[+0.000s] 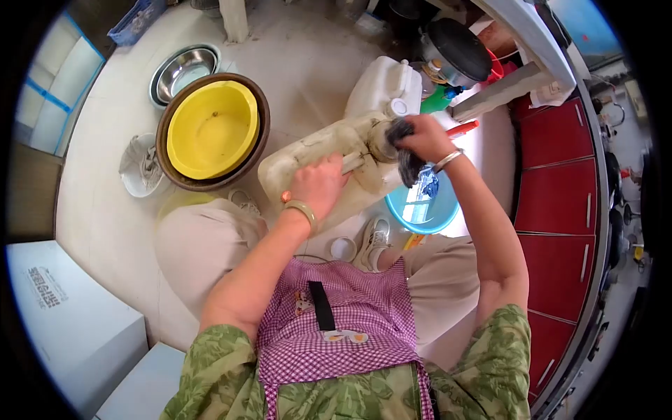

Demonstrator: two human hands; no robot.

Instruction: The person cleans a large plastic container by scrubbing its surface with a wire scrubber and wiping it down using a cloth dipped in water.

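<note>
A large, stained plastic jerrycan point(280, 175) lies tilted between my knees, its neck toward the right. My left hand point(318, 185) is closed around its moulded handle. Pressed against the can's mouth is a dark grey rag point(409, 168), pinched in my right hand point(428, 140); part of the rag hangs down. Just under it stands a light blue basin point(409, 213), with water and something dark blue in it. A second, whiter jerrycan point(378, 84) is right behind the first. A small white cap point(343, 248) sits on the floor by my shoe.
To the left, a yellow basin point(238, 115) rests inside a brown one, near steel bowls point(164, 77) and a white bucket point(133, 183) with cloth. Red cabinets point(556, 182) line the right side. A pot with a black lid point(458, 49) and bottles stand at the back right.
</note>
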